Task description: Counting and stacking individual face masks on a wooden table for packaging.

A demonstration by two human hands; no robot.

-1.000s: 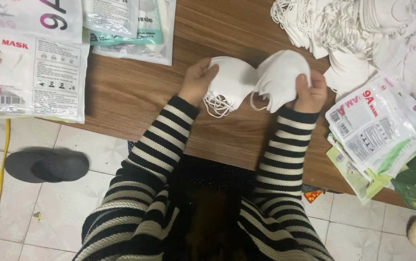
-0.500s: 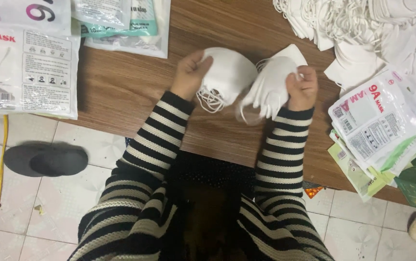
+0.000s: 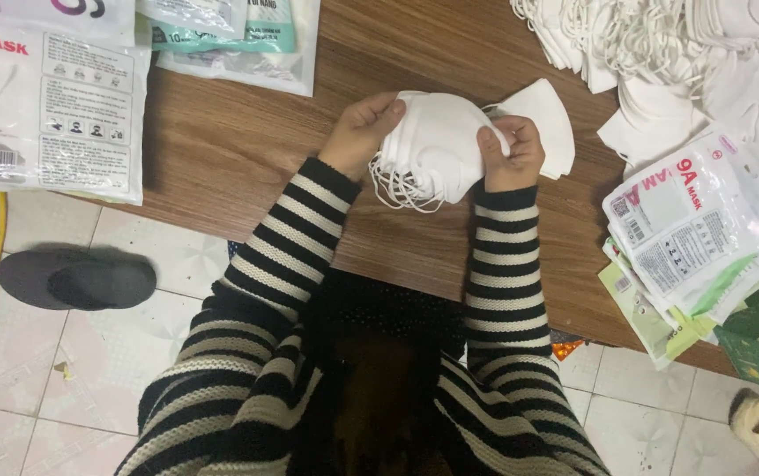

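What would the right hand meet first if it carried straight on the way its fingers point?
The right hand already grips the stack of white masks. Its fingers point up the wooden table. Past the stack, bare wood probably comes first; the loose mask pile lies off to the right.

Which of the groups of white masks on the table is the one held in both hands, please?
The stack of white masks at the table's middle, gripped by the left hand and right hand; the heap of masks lies untouched.

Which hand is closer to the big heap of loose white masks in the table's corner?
Right. The right hand, gripping the white mask stack, sits nearer the heap of loose white masks; the left hand holds the stack's far side.
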